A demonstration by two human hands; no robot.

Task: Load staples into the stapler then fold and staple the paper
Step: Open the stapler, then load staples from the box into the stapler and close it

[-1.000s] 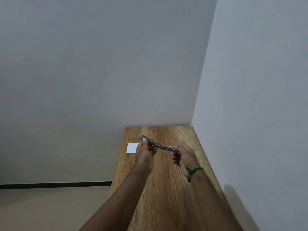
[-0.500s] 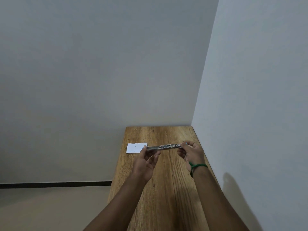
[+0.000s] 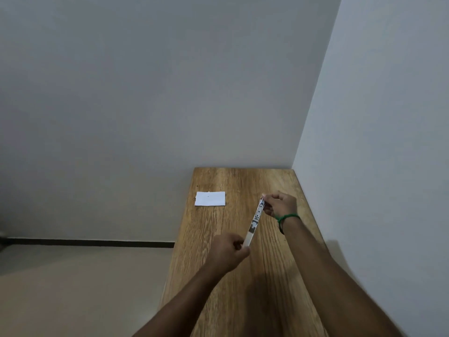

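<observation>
A long, thin metal stapler (image 3: 254, 221), swung out flat, hangs above the wooden table (image 3: 243, 276). My left hand (image 3: 228, 251) pinches its near end. My right hand (image 3: 279, 204), with a green band on the wrist, pinches its far end. The stapler runs from near left to far right, its metal underside facing me. A small white paper (image 3: 210, 198) lies flat on the far left of the table, apart from both hands. No loose staples are visible.
The narrow table stands in a corner, its right edge along a white wall (image 3: 388, 166) and its far edge against the grey back wall (image 3: 170, 93). Left of the table the floor (image 3: 73, 288) drops away.
The stapler has turned from lying left-right to pointing away from me. My left hand has pulled back toward me; my right hand stays at the far end. The paper is now uncovered.
</observation>
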